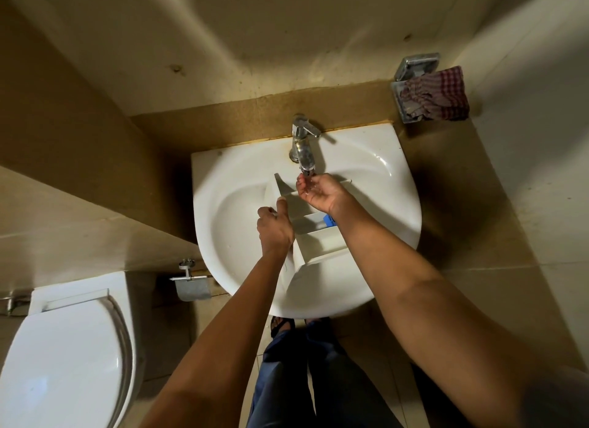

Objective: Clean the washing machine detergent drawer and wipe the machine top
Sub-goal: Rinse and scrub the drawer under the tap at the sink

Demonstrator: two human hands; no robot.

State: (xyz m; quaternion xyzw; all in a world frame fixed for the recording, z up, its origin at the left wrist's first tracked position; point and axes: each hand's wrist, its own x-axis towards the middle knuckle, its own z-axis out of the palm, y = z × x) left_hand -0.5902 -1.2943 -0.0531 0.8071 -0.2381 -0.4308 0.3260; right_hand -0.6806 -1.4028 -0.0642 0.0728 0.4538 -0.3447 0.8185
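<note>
**Drawer in the basin, one hand under the tap**

We're at the bathroom sink, and the white detergent drawer (320, 239) lies in the wash basin (223, 179), its far end under the tap (304, 147) and its near end up against the basin's near slope. The left hand (274, 227) grips the drawer's left wall, fingers curled over the edge. The right hand (318, 193) hangs over the far compartment, palm up and loosely cupped below the spout. It holds nothing but a glint of water. A blue insert (329, 220) peeks out beside the right wrist.

Now the risks. Only one hand secures that drawer, and wet plastic is slippery. If the grip slides, the drawer could skid down the bowl and knock the porcelain, or its near end could tip over the rim towards the feet. Water hitting the compartment walls may also bounce out onto the floor. The checked cloth (436, 93) sits far right in its wall holder, well away from both hands.
</note>
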